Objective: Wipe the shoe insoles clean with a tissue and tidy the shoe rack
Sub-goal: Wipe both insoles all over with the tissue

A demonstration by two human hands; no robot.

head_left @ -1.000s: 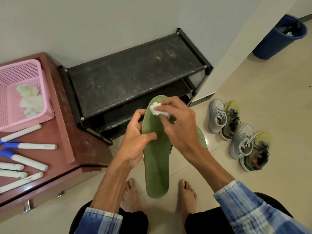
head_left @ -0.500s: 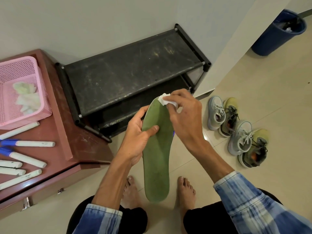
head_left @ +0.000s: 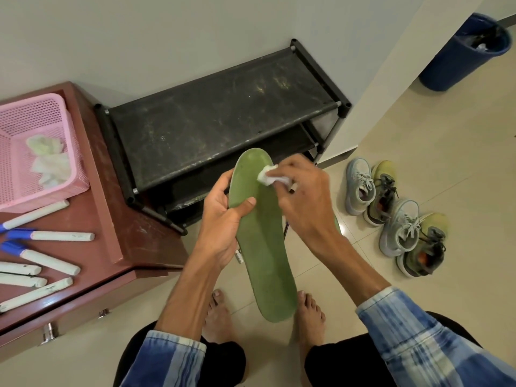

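The left hand [head_left: 220, 219] gripped the insole [head_left: 262, 247]; right hand [head_left: 304, 202] fingers pinched a tissue [head_left: 266, 176] against its toe end.

Both curled: left grip [head_left: 220, 227], right grip [head_left: 307, 203]

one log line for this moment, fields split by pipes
step: wiping | left hand: grips flat green shoe insole | right hand: presses crumpled white tissue on its far end
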